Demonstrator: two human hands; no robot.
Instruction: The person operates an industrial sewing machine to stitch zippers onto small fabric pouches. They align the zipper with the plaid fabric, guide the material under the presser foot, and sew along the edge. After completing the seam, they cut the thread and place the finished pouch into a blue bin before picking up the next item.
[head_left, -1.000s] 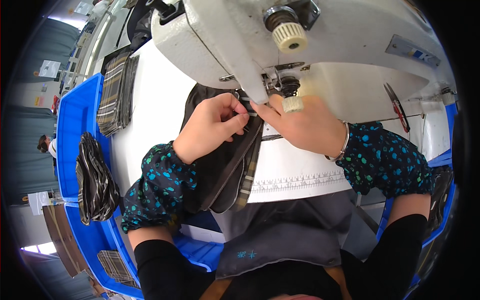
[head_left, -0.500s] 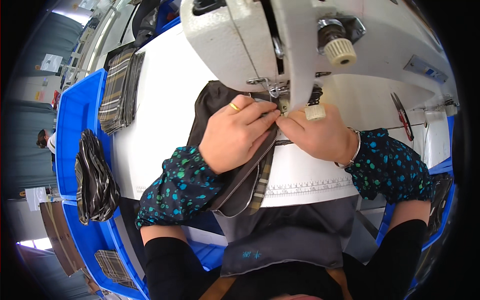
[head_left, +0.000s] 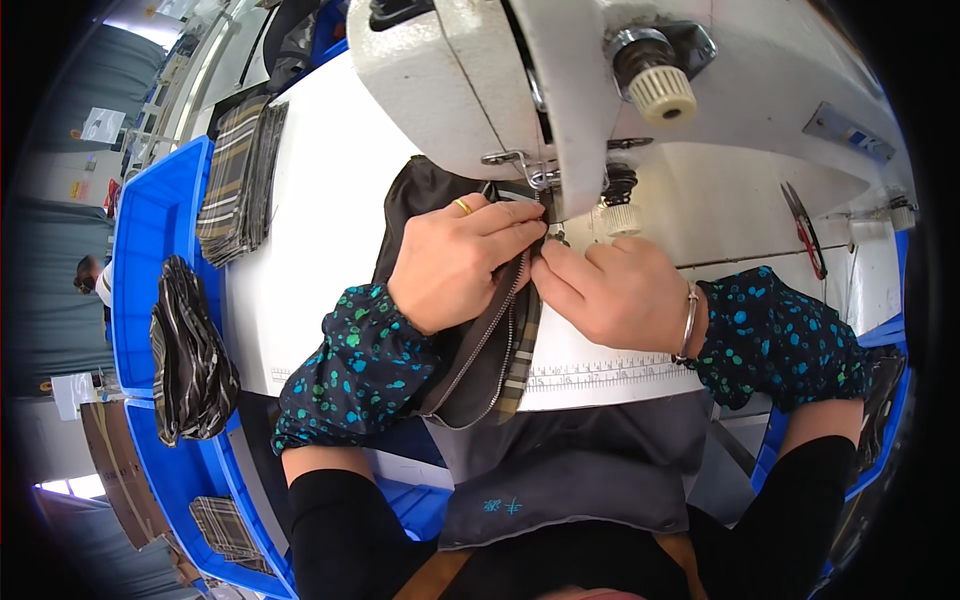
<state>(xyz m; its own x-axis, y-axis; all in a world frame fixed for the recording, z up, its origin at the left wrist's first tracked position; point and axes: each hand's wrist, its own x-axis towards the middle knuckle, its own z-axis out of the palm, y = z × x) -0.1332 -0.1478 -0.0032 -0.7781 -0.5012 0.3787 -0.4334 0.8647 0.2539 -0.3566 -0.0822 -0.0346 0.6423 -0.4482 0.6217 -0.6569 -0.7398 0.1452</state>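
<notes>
Centrally, 1 dark fabric pc. point(head_left: 412, 200) w/ 2 visible zipper-tooth rows point(head_left: 478, 350) & 1 plaid strip point(head_left: 520, 365) lay on the white tabletop point(head_left: 310, 180); upper end under the needle area of 1 sewing machine point(head_left: 450, 85), lower end past the front edge. Hands, qty. 2. L hand point(head_left: 450, 262) (1 ring) lay on the fabric, fingers pressed together, tips near the needle area; thumb hidden, so cannot tell if it pinched. R hand point(head_left: 615, 295) (1 bracelet) sat at the fabric's R edge, fingers curled, thumb near forefinger; cannot tell if cloth was pinched. Far R: 1 pr. scissors point(head_left: 803, 230). L side: 1 plaid stack point(head_left: 235, 185), 1 dark bundle point(head_left: 190, 350), 2 blue bins point(head_left: 140, 300); the lower held addl. plaid cloth point(head_left: 225, 528).
</notes>
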